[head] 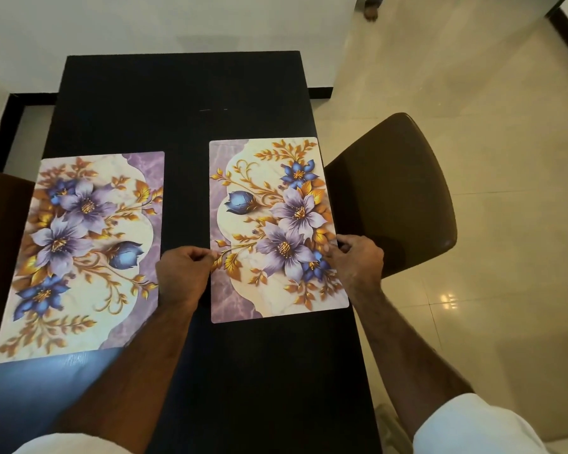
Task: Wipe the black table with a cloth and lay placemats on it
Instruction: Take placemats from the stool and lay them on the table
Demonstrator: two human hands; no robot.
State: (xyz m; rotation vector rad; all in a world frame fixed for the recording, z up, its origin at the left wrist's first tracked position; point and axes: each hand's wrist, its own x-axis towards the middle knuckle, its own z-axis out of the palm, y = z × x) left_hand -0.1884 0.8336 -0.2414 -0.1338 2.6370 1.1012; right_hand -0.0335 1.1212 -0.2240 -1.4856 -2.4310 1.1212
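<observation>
Two floral placemats lie flat on the black table (184, 103). The left placemat (79, 253) sits at the table's left edge. The right placemat (276, 224) lies near the right edge. My left hand (184, 276) pinches the right placemat's left edge with curled fingers. On the opposite side, my right hand (358, 260) grips that mat's right edge, fingers curled over it. No cloth is in view.
A brown chair (394, 191) stands close against the table's right side. Another brown chair part (0, 250) shows at the left edge. Beige tiled floor (489, 93) lies to the right, a white wall beyond the table's far end.
</observation>
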